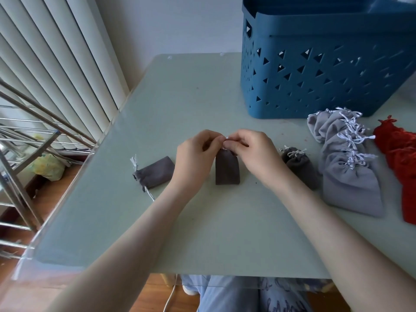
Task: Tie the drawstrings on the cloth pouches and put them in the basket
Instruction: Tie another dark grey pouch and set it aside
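Grey cloth is what the work turns on: a small dark pouch (227, 171) lies flat in the middle of the table (198, 97), its mouth pointing away from the person, well short of the blue basket (315, 75) at the far right corner. Seen from the head camera, the left hand (197, 152) and the right hand (253, 152) meet just above that mouth, fingers curled in, both pinching the pale drawstring (226, 138), of which only a scrap shows between the fingertips. I take this to be the tying step. The next move would call for drawing the knot snug, then lifting the pouch over the basket's high rim. The pouch looks flat and limp, a plain rectangle; how far its mouth is gathered I cannot tell, since the fingers cover it. Another dark pouch (155, 173) lies to the left with its cords trailing, and pale grey pouches (346, 172) and red pouches (403, 163) are heaped to the right
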`<state>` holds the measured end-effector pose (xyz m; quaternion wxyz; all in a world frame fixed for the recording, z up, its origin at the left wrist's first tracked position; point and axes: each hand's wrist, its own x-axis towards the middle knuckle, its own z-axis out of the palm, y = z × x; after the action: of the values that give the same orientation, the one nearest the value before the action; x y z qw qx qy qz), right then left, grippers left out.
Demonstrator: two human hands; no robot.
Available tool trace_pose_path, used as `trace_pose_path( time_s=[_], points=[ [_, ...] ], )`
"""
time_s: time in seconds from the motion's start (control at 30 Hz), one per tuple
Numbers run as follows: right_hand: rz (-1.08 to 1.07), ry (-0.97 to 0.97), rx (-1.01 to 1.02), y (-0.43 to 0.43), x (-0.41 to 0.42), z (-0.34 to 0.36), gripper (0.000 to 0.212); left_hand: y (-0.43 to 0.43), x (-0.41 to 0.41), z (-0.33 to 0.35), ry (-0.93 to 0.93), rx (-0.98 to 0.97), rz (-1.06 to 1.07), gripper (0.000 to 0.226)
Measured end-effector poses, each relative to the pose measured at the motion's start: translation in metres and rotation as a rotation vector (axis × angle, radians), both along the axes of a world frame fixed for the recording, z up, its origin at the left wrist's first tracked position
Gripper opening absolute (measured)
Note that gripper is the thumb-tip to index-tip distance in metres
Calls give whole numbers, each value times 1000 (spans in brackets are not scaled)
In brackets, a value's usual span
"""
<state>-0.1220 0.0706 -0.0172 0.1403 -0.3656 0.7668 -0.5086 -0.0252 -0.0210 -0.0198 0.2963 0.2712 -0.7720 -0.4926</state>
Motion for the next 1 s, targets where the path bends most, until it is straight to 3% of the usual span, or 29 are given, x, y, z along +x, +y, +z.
trace_pose_path(
  time_s=[0.17, 0.4, 0.57, 0.7, 1.0],
  points=[
    [88, -200, 24, 1, -1, 1, 12, 0, -1, -1, -1, -82, 13, 11],
    [150, -332, -51, 5, -4, 10, 15, -1, -1, 0, 145, 102, -55, 20],
    [270, -764, -126, 10, -11, 15, 7, 1, 1, 6, 287, 241, -200, 18],
    [298, -1005, -198, 13, -12, 14, 14, -2, 4, 7, 276, 94, -274, 22],
    [372, -903, -137, 16, -19, 8, 20, -11, 3, 0, 264, -423, -243, 14]
  ],
)
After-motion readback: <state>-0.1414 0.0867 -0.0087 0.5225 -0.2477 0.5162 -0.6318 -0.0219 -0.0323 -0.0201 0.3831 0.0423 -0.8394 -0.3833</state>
